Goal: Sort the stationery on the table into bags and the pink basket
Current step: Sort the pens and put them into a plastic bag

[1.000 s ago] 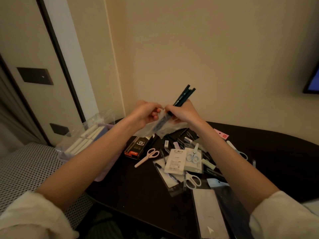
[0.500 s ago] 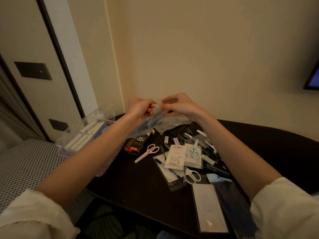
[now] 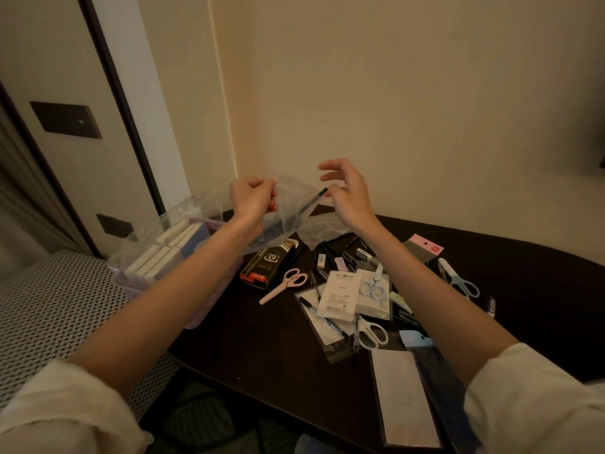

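Observation:
A clear plastic bag (image 3: 291, 204) with dark pens (image 3: 307, 204) inside hangs above the table's far corner. My left hand (image 3: 252, 199) grips its left top edge in a fist. My right hand (image 3: 347, 194) pinches the bag's right edge with thumb and a finger, its other fingers spread upward. The pink basket (image 3: 203, 224) stands at the table's left edge, holding white and blue boxes (image 3: 170, 247) under a clear bag. Loose stationery lies below my hands: pink scissors (image 3: 284, 285), a black-and-gold pen box (image 3: 271, 260), white packets (image 3: 340, 294), white scissors (image 3: 371, 334).
The dark table (image 3: 262, 348) meets the wall corner behind. Blue-handled scissors (image 3: 458, 280) and a pink-topped card (image 3: 424, 247) lie at the right. A flat white packet (image 3: 404, 407) rests near the front edge. A woven grey seat (image 3: 49, 316) sits at the left.
The pens that stuck out above my right hand have gone down into the bag. Both hands rose and moved apart, stretching the bag's top. My right hand's fingers have spread.

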A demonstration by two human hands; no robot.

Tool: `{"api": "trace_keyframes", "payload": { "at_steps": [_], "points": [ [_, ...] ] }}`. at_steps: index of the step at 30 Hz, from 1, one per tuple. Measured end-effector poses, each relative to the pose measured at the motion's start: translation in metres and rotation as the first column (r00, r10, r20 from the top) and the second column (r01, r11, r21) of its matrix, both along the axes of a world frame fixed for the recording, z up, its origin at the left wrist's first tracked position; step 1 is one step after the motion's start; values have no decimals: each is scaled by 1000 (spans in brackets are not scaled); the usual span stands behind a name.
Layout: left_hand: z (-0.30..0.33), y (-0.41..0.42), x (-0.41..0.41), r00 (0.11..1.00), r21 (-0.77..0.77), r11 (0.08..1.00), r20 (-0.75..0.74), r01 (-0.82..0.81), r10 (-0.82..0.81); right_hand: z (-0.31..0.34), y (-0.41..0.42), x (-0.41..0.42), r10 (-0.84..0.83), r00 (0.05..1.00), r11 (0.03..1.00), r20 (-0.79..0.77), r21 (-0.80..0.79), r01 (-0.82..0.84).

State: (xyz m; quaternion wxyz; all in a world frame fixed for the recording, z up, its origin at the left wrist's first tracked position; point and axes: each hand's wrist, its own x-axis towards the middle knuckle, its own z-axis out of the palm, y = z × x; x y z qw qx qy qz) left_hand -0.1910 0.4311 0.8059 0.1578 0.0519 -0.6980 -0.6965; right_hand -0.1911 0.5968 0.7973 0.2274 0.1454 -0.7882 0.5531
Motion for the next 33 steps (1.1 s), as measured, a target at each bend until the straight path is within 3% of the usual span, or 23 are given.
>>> {"api": "trace_keyframes", "payload": {
  "at_steps": [3,5,7,10,14,18,22,25,30,31,33],
  "points": [
    [-6,-7,-13,999,5,999,3,-53,53,-18,7,-18,-129,988,986,80,-91,136],
    [-13,-11,-23,998,-4,998,18,-59,59,-38,14,-33,-100,970,995,223,28,96],
    [-21,-14,-33,998,-5,998,35,-59,59,-62,18,-46,-48,953,966,299,255,-31],
    [-32,-17,-51,996,25,997,59,-68,66,-94,16,-66,38,952,765,305,604,-224],
    [-44,-17,-73,995,53,996,73,-71,67,-121,1,-89,91,945,443,316,837,-322],
    [-52,-16,-90,994,72,994,78,-79,73,-136,-12,-107,163,962,280,220,924,-259],
    [-55,-17,-102,995,96,993,84,-66,58,-140,-17,-111,233,965,177,119,971,-162],
    [-55,-17,-106,994,100,993,94,-59,50,-139,-15,-108,322,944,166,77,977,-136],
    [-59,-21,-104,997,106,994,66,-42,35,-132,-1,-101,312,949,271,49,953,-139],
    [-60,-21,-104,997,102,994,64,-40,34,-130,4,-98,296,955,315,33,940,-130],
    [-60,-21,-104,997,104,994,66,-39,32,-127,15,-90,267,963,525,-45,845,-106]
  ]
}}
